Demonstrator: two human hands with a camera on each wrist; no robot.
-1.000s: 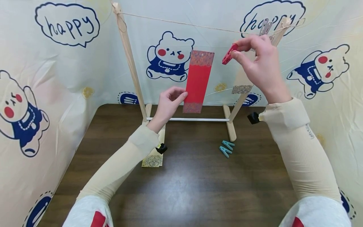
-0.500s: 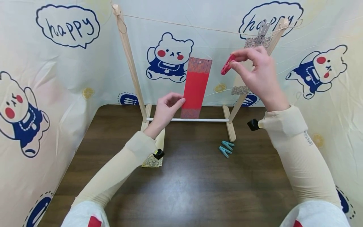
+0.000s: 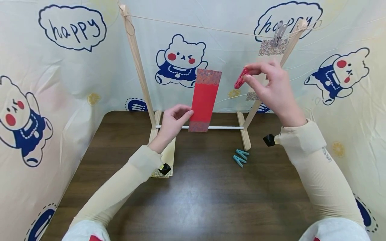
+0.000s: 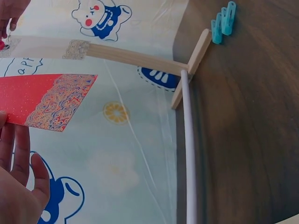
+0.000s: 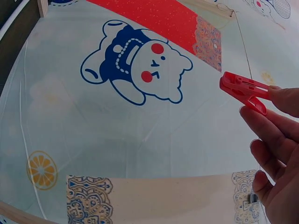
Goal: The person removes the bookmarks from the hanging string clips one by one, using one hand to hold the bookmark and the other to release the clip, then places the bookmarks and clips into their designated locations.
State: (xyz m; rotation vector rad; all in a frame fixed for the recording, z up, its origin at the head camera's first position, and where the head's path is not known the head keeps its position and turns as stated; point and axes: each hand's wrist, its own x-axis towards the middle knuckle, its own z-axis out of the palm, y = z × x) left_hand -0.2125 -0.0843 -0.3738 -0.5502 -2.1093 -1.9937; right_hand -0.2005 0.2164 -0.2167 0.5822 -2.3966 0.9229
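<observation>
My left hand (image 3: 173,124) pinches the left edge of a red paper strip (image 3: 205,100) with patterned ends, held upright but slightly tilted in front of the wooden frame. To its right, my right hand (image 3: 275,88) holds a red clothespin (image 3: 241,78) between thumb and fingers, apart from the strip. The right wrist view shows the clothespin (image 5: 245,91) gripped by its handle end. Behind the right hand, a cream patterned strip (image 3: 272,47) hangs from the string (image 3: 193,25) by a grey clothespin (image 3: 279,33); the hand hides its middle.
The wooden frame's left post (image 3: 138,67) and right post (image 3: 254,107) carry the string, with a white rod (image 3: 226,127) joining them low down. Two blue clothespins (image 3: 240,158) lie on the table (image 3: 193,201). Cream strips (image 3: 168,157) lie partly under the left forearm.
Both hands have moved down, the left also a little leftward, carrying the red strip and the red clothespin lower. More of the hanging cream strip's top shows now.
</observation>
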